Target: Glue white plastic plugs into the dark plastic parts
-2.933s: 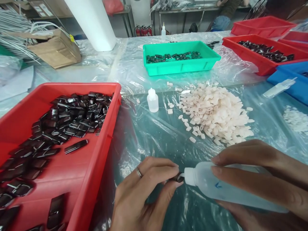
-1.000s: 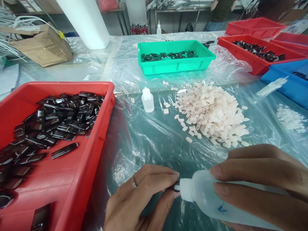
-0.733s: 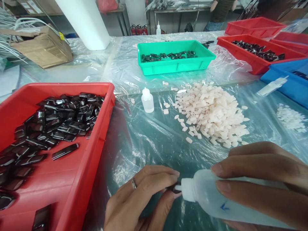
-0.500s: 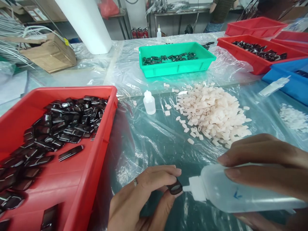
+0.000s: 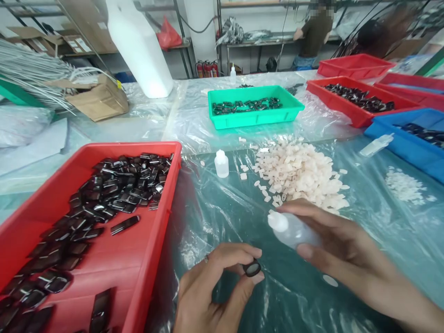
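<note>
Between the thumb and fingers of my left hand (image 5: 217, 286) is a small dark oval-ended piece (image 5: 252, 268), its greyish end facing me. My right hand (image 5: 342, 249) is wrapped round a translucent plastic squeeze bottle (image 5: 296, 230), which is tilted with its white cap toward the upper left, apart from the dark piece. Beyond the bottle lies a heap of small cream-coloured oval pieces (image 5: 298, 171). On the left, a red tray (image 5: 138, 273) holds many glossy dark pieces (image 5: 128, 185). One pale oval piece (image 5: 330, 280) lies on the plastic sheet below my right hand.
A small white bottle (image 5: 222, 164) stands mid-table, with a green tray (image 5: 256, 119) of dark pieces behind. Red trays (image 5: 354, 67) and a blue tray (image 5: 385, 127) stand at right. A clear tube-like bottle (image 5: 377, 144) lies nearby. At the back is a person (image 5: 314, 37).
My right hand has drawn the squeeze bottle up and away from the dark piece and turned its tip toward the upper left. My left hand still holds the piece. The camera view has shifted.
</note>
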Action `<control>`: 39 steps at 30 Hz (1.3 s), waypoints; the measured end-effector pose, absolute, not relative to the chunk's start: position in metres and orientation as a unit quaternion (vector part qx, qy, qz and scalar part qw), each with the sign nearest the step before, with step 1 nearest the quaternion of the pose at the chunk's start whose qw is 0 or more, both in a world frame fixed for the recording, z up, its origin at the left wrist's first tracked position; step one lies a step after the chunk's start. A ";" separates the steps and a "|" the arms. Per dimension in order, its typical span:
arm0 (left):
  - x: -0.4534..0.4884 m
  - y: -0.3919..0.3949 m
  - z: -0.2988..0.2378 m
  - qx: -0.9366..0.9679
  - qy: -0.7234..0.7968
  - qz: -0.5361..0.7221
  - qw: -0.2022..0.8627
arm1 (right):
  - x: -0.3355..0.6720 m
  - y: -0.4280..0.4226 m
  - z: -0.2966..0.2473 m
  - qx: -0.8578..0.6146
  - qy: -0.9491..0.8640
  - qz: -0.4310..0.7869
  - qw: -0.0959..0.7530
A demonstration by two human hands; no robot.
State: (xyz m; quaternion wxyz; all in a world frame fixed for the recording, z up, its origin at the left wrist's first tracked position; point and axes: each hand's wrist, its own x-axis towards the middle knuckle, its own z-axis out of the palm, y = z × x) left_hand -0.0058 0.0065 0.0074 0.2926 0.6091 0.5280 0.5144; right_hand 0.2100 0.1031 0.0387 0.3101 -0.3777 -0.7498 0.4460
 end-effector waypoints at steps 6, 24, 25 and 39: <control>-0.006 0.001 0.014 0.635 0.474 0.547 0.270 | 0.190 0.096 0.013 -0.356 -0.777 0.434 0.285; 0.016 -0.020 0.008 0.680 0.417 0.509 0.325 | 0.298 0.106 0.021 -0.403 -0.866 0.218 0.199; 0.016 -0.021 0.009 0.680 0.414 0.509 0.328 | 0.296 0.107 0.021 -0.404 -0.865 0.223 0.199; 0.015 -0.024 0.016 0.687 0.439 0.486 0.315 | 0.211 0.003 0.065 -0.399 -0.766 0.327 0.384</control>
